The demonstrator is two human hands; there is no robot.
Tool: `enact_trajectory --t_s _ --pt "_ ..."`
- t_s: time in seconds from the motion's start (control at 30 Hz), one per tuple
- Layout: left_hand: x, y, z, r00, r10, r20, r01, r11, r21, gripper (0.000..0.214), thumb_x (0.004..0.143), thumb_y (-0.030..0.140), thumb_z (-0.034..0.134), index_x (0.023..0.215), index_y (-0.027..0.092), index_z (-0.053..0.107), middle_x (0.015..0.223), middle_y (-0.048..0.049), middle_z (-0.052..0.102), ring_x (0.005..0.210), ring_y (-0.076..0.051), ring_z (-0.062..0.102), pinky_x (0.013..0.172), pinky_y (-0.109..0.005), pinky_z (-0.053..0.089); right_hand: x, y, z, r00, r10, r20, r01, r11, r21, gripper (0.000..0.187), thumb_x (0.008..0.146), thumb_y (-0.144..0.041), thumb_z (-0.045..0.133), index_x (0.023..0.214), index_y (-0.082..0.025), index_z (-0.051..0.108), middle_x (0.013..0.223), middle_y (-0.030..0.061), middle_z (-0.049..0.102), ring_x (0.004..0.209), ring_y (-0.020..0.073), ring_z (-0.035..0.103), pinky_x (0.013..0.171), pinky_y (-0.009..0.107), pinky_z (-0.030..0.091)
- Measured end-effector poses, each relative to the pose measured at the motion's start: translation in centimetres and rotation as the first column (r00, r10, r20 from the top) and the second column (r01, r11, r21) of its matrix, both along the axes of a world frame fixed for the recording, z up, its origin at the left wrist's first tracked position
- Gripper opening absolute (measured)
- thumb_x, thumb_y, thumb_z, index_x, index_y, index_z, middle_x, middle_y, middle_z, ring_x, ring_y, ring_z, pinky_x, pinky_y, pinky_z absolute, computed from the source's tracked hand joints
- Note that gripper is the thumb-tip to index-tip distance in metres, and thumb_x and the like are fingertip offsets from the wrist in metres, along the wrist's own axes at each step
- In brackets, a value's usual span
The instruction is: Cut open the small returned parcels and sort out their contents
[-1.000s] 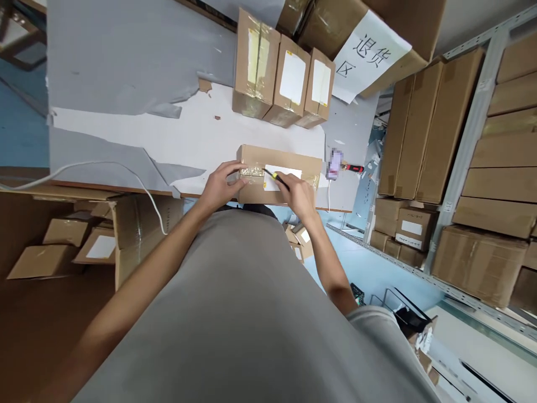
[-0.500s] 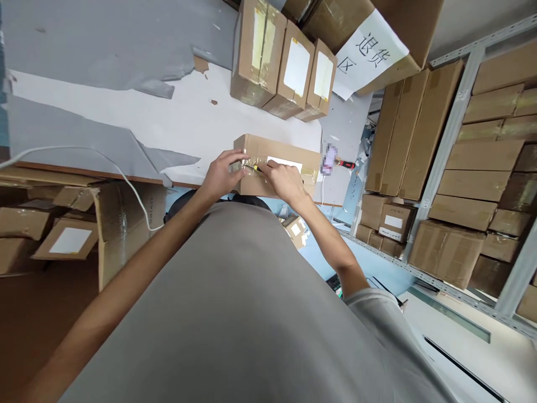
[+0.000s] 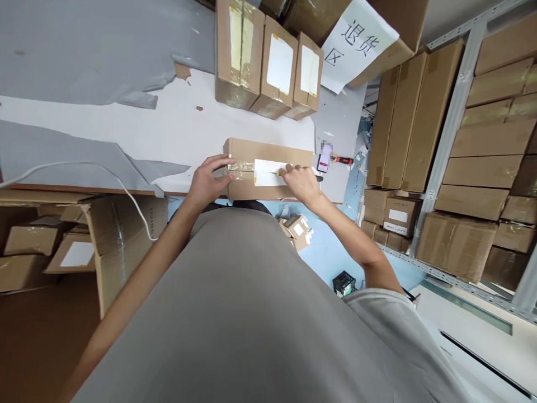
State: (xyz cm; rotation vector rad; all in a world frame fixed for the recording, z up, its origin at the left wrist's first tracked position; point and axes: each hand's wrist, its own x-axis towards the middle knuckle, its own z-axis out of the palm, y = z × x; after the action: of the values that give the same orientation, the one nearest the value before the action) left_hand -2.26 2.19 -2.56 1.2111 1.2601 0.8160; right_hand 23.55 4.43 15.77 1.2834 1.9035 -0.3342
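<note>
A long cardboard box (image 3: 272,150) lies on the table close to my body, with clear tape and a white label (image 3: 264,168) on its upper face. My left hand (image 3: 208,178) rests against the box's left end, thumb and fingers spread apart, fingertips on the taped part. My right hand (image 3: 301,182) is closed around a box cutter (image 3: 320,178); its dark rear end sticks out behind the hand. The cutter's yellow tip touches or hovers just over the label; which one, I cannot tell.
Three labelled boxes (image 3: 274,70) stand at the back beside a large carton with a paper sign (image 3: 356,42). A phone (image 3: 324,159) and a red-black handled tool (image 3: 344,160) lie at right. Shelves of cartons (image 3: 482,173) rise further right. A white cable (image 3: 121,176) crosses the left.
My right hand has slid rightward along the box with the cutter, from the taped left end to the label. My left hand stays at the left end. The view has shifted slightly.
</note>
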Motion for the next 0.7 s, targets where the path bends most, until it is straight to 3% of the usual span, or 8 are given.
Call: enact_trajectory --t_s 0.17,0.37,0.5,0.6,0.7 --pt "0.2 -0.3 0.8 1.000 0.004 -0.024 -0.005 0.998 -0.070 0.051 0.087 0.057 0.088 0.129 0.028 0.086 0.163 -0.0141 0.071 0.153 -0.041 0.069 0.119 -0.059 0.070 6.0 -0.9 0.3 0.999 -0.033 -0.014 0.033 0.999 -0.011 0.051 0.119 -0.005 0.039 0.160 -0.014 0.068 0.147 0.0256 0.077 0.128 0.0341 0.077 0.090 0.040 0.055" --pt "0.9 -0.4 0.5 0.992 0.106 -0.065 -0.113 0.988 -0.102 0.071 0.077 0.077 0.095 0.124 0.024 0.086 0.159 -0.0141 0.076 0.145 -0.045 0.075 0.122 -0.070 0.067 10.9 -0.8 -0.5 0.994 -0.110 0.008 0.110 0.994 0.018 0.049 0.117 -0.001 0.038 0.146 -0.012 0.076 0.138 0.0266 0.080 0.127 0.0355 0.077 0.090 0.040 0.051" --pt "1.1 -0.7 0.2 0.979 0.183 -0.094 -0.194 0.974 -0.116 0.076 0.074 0.076 0.100 0.126 0.023 0.086 0.159 -0.0127 0.078 0.143 -0.044 0.076 0.129 -0.078 0.060 15.3 -0.5 -1.0 0.995 -0.077 -0.058 0.077 0.997 0.001 0.047 0.117 -0.002 0.042 0.147 -0.015 0.075 0.137 0.0243 0.080 0.123 0.0340 0.077 0.085 0.039 0.048" --pt "1.3 -0.8 0.5 0.975 0.194 -0.109 -0.208 0.970 -0.130 0.073 0.076 0.073 0.100 0.126 0.022 0.085 0.161 -0.0141 0.078 0.144 -0.042 0.075 0.135 -0.076 0.054 18.4 -0.4 -2.4 0.984 -0.052 -0.173 0.051 0.999 -0.010 0.046 0.120 -0.007 0.042 0.151 -0.019 0.074 0.139 0.0209 0.081 0.123 0.0318 0.076 0.087 0.038 0.048" --pt "1.5 -0.9 1.1 0.969 0.203 -0.138 -0.222 0.965 -0.137 0.074 0.077 0.075 0.100 0.126 0.022 0.083 0.163 -0.0152 0.077 0.145 -0.041 0.075 0.140 -0.074 0.049 20.8 -0.8 -5.2 0.939 -0.123 -0.321 0.126 0.992 -0.014 0.044 0.125 -0.018 0.041 0.157 -0.021 0.073 0.143 0.0180 0.083 0.128 0.0311 0.075 0.095 0.037 0.052"
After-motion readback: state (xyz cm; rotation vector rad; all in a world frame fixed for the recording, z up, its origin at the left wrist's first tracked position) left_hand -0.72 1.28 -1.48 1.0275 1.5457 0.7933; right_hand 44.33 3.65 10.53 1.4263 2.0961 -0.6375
